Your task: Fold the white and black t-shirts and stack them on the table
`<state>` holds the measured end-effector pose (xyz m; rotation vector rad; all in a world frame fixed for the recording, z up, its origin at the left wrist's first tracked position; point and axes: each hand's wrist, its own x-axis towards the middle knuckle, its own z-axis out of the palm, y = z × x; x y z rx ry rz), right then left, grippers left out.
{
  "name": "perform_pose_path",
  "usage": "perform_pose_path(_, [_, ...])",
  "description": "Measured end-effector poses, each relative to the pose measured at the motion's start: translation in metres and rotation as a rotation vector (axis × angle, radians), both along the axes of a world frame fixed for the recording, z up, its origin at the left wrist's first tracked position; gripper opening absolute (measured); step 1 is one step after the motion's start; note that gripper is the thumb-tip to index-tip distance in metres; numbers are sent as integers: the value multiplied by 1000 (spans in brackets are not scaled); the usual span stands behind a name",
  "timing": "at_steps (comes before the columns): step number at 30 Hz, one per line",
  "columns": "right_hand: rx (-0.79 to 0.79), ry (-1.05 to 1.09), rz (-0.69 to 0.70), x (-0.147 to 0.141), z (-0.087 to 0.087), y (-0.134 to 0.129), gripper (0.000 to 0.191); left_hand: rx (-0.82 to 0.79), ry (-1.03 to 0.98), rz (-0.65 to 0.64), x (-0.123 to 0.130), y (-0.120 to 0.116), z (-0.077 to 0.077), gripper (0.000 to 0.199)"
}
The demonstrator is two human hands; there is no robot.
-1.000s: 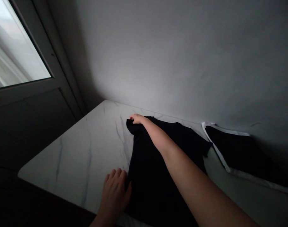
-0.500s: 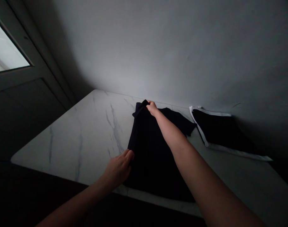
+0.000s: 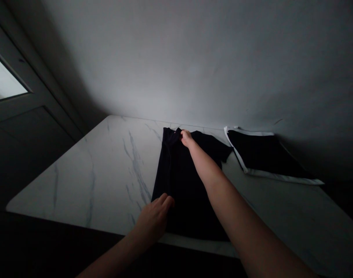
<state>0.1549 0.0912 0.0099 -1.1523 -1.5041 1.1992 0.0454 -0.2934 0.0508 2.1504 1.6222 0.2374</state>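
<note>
A dark short-sleeved shirt [image 3: 190, 185] lies on the marbled white table [image 3: 106, 173], its left side folded over toward the middle. My right hand [image 3: 186, 138] pinches the fabric near the far end of the shirt, by the shoulder or collar. Nearer to me, my left hand [image 3: 156, 216] is closed on the folded side of the shirt, low down. One sleeve spreads out to the right. My right forearm covers part of the shirt's right side, and the dim light hides its finer details.
To the right lies a dark folded stack with white edges [image 3: 269, 154], close to the wall [image 3: 176, 69]. A door with a glass pane [image 3: 5, 81] stands at the left, beyond the table's edge.
My left hand has moved right and a little nearer, bringing the shirt's left side over onto the front. My right hand still grips the far end. The view has shifted slightly.
</note>
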Motion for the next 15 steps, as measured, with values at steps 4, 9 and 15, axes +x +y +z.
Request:
perform_pose_path(4, [-21,-40,-48,5,-2,-2,12,-42,-25,-109,-6,-4,6,53])
perform_pose_path(9, [19,-165,-59,16,-1,-8,17,-346,-260,-344,-39,13,44,37])
perform_pose_path(15, [116,-292,19,28,11,-5,19,-230,-253,-394,-91,156,63,21])
